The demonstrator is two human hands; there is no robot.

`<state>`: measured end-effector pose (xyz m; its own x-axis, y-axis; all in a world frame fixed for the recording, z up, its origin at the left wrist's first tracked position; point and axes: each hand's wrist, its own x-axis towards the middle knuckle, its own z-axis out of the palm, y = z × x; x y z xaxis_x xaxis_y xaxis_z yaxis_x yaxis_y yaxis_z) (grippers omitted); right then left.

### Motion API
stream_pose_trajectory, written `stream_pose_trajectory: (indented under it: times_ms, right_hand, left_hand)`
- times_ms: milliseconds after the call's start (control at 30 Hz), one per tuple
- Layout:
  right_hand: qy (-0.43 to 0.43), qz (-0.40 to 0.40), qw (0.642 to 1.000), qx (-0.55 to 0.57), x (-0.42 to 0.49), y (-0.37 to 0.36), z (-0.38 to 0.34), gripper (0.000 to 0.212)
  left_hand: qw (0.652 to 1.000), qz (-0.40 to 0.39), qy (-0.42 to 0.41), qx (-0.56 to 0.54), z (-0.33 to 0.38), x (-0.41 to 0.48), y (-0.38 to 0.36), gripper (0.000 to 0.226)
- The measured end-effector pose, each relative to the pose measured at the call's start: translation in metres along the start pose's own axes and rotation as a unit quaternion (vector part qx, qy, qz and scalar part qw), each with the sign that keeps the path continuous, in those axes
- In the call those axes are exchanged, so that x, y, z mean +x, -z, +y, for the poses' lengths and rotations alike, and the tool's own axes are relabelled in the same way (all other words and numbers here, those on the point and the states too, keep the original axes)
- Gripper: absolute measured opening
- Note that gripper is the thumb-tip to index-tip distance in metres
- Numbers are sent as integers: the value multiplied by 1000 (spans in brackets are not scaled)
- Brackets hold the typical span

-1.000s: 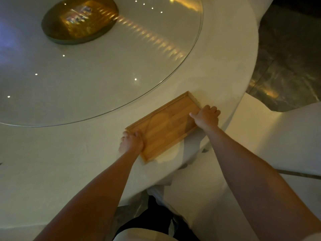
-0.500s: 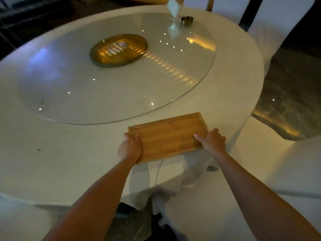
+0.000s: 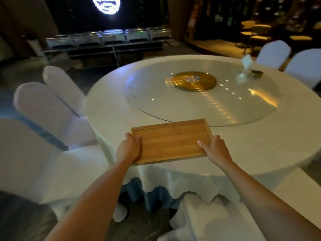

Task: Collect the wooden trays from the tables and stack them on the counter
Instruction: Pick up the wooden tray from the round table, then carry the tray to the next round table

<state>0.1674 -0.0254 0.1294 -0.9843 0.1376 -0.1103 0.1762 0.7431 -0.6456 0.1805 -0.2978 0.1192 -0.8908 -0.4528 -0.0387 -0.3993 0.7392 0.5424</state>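
Wooden tray (image 3: 171, 140) is now square to the person and drawn to the table (image 3: 107, 108) rim; a second ago it lay slanted further in. Left hand (image 3: 128, 149) and right hand (image 3: 214, 149) each clasp a short end, thumbs on top. It seems lifted already, though the dim view leaves doubt. Pickup looks nearly done. Chairs (image 3: 46, 108) stand close on the left; open floor lies beyond.
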Motion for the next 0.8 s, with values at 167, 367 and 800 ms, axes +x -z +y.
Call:
stream_pose_trajectory:
  times_ms: [167,367,800]
  right_hand:
    - [91,-41,995,-3,-30,-53,-104,67]
    - [196,-114,974,-20,-76,-170,-248,69]
    - [334,-216,917,0,-219,-423,-549,61]
  left_hand:
    - [994,78,70,-31,-93,-4,86,51]
    - [972,161,168,-12,-245,-6,194,51]
    - [914,267,305,5,-552,3,430,50]
